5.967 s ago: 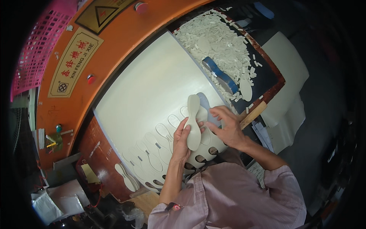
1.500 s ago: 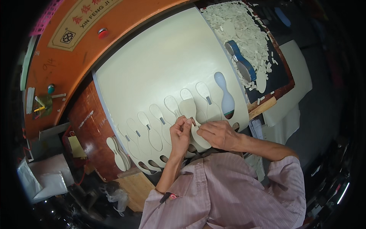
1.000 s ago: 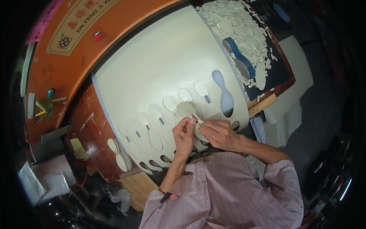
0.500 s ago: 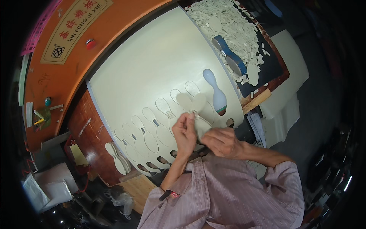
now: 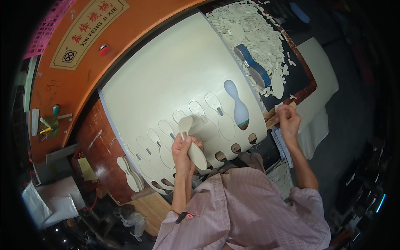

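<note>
My left hand (image 5: 182,152) is closed around the waist of a pale insole-shaped piece (image 5: 197,156), held slanting above the cut sheet. Whether more than one piece is in that grip is hidden. Out to the right, my right hand (image 5: 288,121) has its fingers drawn together at the scrap board's near edge; what they hold, if anything, is too small to make out. Beneath the left hand spreads the cream sheet (image 5: 166,75), with a row of insole outlines cut in it. Several outlines have small grey slots at the waist, and one blue-showing opening (image 5: 238,106) lies at the row's right end.
A blue-sided cutting die (image 5: 252,66) rests beside a heap of pale scraps (image 5: 254,33) on a dark board. Stacked insole pieces (image 5: 130,175) lie on the brown surface at left. An orange machine (image 5: 121,21) with a red button (image 5: 104,50) spans the far side.
My right hand has left the held pieces and swung right to the scrap board's edge. My left hand has shifted left and lower with an insole piece, uncovering more cut outlines.
</note>
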`<state>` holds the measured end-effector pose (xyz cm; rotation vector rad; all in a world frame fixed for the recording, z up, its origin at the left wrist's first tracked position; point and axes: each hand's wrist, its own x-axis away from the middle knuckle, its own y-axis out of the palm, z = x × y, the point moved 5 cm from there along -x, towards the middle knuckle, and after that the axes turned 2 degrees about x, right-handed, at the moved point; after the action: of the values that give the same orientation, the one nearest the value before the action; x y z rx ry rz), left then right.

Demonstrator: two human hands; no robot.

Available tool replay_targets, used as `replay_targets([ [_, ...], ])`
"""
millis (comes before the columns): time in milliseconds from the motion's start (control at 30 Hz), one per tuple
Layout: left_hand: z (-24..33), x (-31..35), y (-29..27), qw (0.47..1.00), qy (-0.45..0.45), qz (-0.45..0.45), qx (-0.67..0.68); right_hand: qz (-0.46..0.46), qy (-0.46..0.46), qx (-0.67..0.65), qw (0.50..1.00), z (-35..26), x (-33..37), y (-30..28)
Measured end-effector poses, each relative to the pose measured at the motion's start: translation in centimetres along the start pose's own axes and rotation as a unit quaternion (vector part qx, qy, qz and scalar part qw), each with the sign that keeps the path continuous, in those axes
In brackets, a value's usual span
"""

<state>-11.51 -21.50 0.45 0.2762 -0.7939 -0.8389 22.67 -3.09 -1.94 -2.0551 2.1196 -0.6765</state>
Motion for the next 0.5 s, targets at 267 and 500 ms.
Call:
replay_targets([
  [267,0.6,-0.2,-0.1,0.941,0.109,0.001,-0.321,-0.359,0.096,0.047,0.927,-1.5,6.3,9.0],
  [500,1.5,-1.4,2.2,0.797,0.213,0.082,-0.559,-0.430,0.221,-0.091,0.871,-1.0,5.2,10.8],
])
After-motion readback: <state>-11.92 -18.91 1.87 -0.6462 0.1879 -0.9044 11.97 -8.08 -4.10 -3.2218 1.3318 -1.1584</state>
